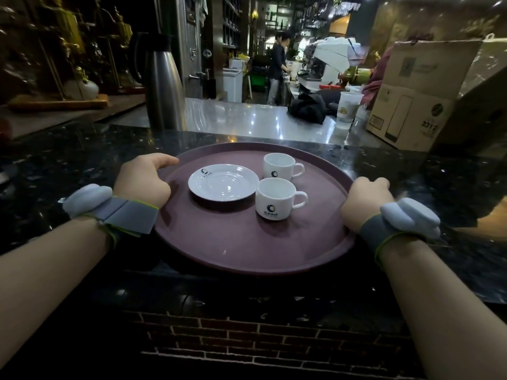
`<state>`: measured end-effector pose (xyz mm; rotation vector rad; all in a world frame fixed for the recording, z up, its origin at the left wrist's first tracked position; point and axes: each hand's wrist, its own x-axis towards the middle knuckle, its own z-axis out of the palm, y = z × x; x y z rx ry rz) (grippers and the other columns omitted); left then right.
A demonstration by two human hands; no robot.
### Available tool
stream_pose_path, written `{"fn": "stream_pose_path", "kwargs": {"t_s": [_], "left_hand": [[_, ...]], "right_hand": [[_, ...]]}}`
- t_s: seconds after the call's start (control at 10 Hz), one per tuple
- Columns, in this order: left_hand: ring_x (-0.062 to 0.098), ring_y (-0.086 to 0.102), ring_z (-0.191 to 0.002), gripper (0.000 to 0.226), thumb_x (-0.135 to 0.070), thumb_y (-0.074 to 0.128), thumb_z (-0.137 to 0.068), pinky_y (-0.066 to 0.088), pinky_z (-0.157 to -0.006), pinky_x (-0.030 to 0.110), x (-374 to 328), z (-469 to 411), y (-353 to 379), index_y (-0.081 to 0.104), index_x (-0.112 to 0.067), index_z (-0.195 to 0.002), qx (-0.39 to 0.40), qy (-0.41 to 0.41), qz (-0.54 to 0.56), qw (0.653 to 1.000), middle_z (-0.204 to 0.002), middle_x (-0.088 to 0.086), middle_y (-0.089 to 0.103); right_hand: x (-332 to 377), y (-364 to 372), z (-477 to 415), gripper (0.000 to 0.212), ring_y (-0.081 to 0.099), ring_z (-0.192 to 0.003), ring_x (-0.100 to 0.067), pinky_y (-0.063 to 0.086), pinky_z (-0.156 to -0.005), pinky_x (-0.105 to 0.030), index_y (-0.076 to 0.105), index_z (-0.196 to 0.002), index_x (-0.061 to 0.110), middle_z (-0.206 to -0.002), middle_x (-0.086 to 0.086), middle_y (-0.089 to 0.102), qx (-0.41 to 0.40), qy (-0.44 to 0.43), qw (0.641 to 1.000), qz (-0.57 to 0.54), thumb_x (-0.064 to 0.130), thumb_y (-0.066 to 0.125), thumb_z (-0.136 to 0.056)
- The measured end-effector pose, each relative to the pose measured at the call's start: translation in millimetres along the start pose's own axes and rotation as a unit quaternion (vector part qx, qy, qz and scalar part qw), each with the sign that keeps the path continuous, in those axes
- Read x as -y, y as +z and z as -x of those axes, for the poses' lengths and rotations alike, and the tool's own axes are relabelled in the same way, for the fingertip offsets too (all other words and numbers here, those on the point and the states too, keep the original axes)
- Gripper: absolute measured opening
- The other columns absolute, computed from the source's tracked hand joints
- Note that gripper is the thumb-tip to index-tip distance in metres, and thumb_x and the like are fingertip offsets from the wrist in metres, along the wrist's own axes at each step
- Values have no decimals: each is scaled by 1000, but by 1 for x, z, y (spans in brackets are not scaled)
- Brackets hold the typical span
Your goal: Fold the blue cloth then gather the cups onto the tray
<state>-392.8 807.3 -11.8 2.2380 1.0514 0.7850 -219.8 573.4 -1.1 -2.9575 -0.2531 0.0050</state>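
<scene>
A round maroon tray (247,242) lies on the black stone counter in front of me. On it stand two white cups with logos, one farther back (279,165) and one nearer (275,198), both upright with handles to the right. A white saucer (223,182) sits left of them. My left hand (145,179) grips the tray's left rim, thumb over the edge. My right hand (365,201) is closed on the right rim. No blue cloth is in view.
A tall steel thermos jug (164,86) stands behind the tray at the left. A cardboard box (417,97), a plastic cup (348,108) and a black bag (308,106) sit at the back right. A person stands far behind the bar. The counter's front edge drops to brick.
</scene>
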Motion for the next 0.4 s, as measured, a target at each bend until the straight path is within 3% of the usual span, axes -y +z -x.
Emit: {"fn": "stream_pose_path", "kwargs": {"t_s": [0.3,0.4], "left_hand": [[30,45,-130,67,3,48,-75,37,-108,38,-11,-6,1,47,-27,-135,91,34,-187,978,-148,1,44],[36,31,-139,58,0,44,-84,27,-114,43,-10,-5,3,43,-21,-138,44,71,-209,974,-153,2,34]], "right_hand": [[-1,16,-16,40,51,-113,-41,42,-96,-46,50,-124,1,-128,-20,40,-36,-40,995,88,11,43,-86],[-4,12,-17,39,48,-114,-39,39,-98,-43,55,-122,7,-126,-17,46,-58,-36,993,95,21,47,-86]]}}
